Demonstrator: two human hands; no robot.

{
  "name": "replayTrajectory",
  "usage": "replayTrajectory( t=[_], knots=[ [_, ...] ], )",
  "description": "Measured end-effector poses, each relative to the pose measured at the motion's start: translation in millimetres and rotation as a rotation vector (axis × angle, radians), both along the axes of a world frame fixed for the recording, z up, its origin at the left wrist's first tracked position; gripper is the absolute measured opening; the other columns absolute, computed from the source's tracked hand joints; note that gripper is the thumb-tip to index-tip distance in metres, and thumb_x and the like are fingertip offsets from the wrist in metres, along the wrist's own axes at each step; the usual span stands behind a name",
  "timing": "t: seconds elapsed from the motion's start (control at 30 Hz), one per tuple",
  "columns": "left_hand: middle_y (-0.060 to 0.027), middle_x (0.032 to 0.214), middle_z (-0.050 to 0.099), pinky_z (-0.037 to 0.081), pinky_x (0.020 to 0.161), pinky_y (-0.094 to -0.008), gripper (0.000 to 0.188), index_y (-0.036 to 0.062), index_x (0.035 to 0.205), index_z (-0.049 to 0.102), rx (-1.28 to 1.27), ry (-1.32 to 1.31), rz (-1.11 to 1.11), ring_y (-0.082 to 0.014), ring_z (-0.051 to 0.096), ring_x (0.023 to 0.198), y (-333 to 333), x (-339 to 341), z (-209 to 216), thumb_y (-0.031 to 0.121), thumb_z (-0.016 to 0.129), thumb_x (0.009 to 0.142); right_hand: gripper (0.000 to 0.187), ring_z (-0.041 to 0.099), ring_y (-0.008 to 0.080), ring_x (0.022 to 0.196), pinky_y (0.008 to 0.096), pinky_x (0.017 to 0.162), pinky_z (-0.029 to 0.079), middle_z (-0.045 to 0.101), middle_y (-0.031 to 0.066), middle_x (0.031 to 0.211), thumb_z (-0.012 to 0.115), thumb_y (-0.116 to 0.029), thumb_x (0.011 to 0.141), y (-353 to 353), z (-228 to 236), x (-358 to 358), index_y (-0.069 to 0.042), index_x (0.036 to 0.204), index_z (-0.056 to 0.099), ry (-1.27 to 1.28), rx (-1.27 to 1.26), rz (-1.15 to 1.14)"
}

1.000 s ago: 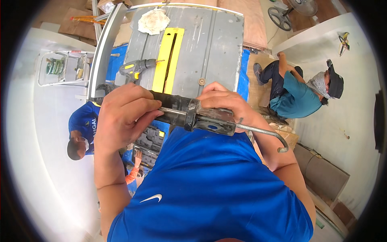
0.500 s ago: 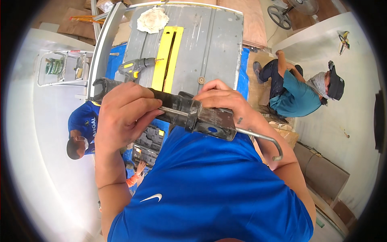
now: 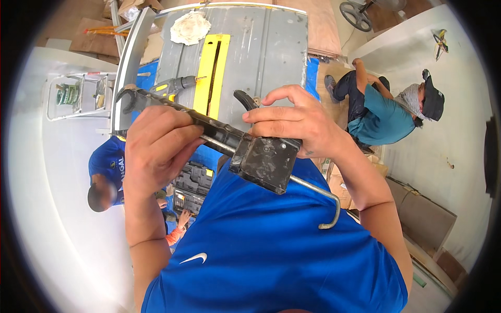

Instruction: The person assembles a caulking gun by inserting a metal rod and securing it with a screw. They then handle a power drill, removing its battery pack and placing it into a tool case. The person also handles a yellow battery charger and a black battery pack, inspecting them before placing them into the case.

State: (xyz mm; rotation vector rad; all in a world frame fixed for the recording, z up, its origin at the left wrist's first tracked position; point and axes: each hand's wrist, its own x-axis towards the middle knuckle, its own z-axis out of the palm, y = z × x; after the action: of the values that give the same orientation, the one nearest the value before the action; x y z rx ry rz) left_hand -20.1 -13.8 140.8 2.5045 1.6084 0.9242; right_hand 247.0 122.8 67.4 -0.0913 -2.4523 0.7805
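A worn black caulking gun [image 3: 269, 166] lies across both my hands, above the near edge of the table saw and in front of my shirt. Its bent metal rod [image 3: 323, 194] sticks out at the right end, hook downward. My left hand [image 3: 159, 138] is closed around the open frame, with the fingertips on the rod. Against the body and the black handle, my right hand [image 3: 292, 120] rests with its fingers curled; its thumb is hidden. No cartridge shows in the frame. Beyond my left hand, a grey and yellow cordless drill [image 3: 175, 86] lies on the saw table [image 3: 250, 57].
A yellow slotted insert [image 3: 221, 68] and a crumpled whitish cloth-like lump [image 3: 190, 28] are on the table. A person in blue [image 3: 108, 166] is at left, one in teal [image 3: 386, 117] crouches at right. Below are an orange-sleeved hand [image 3: 183, 218] and an open toolbox [image 3: 190, 180].
The caulking gun has tilted and rolled, its right end lower and its handle now showing above. My right hand has shifted its fingers on the body. The left hand keeps its hold.
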Motion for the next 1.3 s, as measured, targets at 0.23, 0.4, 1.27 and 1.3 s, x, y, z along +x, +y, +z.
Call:
replayTrajectory(
  t=[0.23,0.4,1.27,1.3],
  knots=[
    [-0.0062,0.084,0.067,0.05,0.071,-0.0389,0.026,0.0061,0.088,0.072,0.009,-0.026,0.018,-0.0277,0.066,0.08,-1.9,0.2,2.7,0.006,0.084,0.065,0.056,0.061,0.0296,0.112,0.0397,0.093,0.05,0.071,-0.0008,0.129,0.079,-0.003,0.061,-3.2,1.7,0.0,-0.013,0.116,0.074,0.015,-0.065,0.026],
    [-0.0077,0.086,0.069,0.049,0.072,-0.0364,0.015,0.0061,0.087,0.072,-0.072,-0.176,0.16,-0.0281,0.065,0.081,4.2,2.9,6.0,0.006,0.082,0.076,0.051,0.065,0.0258,0.106,0.0378,0.095,0.051,0.072,0.0115,0.123,0.075,-0.009,0.076,-18.5,-21.8,1.0,-0.004,0.127,0.069,0.011,-0.849,0.094],
    [-0.012,0.086,0.067,0.049,0.068,-0.0336,0.024,-0.0031,0.096,0.072,-0.388,-0.206,0.203,-0.0243,0.064,0.075,15.3,1.9,-2.2,0.014,0.083,0.084,0.062,0.061,0.0305,0.127,0.0452,0.109,0.05,0.063,0.0205,0.134,0.067,-0.003,0.074,-43.7,-35.0,-6.0,0.001,0.135,0.059,0.121,-1.683,0.178],
    [-0.0121,0.085,0.067,0.049,0.068,-0.0336,0.024,-0.0032,0.096,0.072,-0.386,-0.219,0.216,-0.0244,0.063,0.075,14.3,2.5,-4.0,0.014,0.083,0.084,0.061,0.06,0.0309,0.128,0.0452,0.11,0.048,0.064,0.0208,0.133,0.067,-0.002,0.074,-42.2,-35.3,-6.0,0.001,0.135,0.06,0.118,-1.683,0.191]
  ],
)
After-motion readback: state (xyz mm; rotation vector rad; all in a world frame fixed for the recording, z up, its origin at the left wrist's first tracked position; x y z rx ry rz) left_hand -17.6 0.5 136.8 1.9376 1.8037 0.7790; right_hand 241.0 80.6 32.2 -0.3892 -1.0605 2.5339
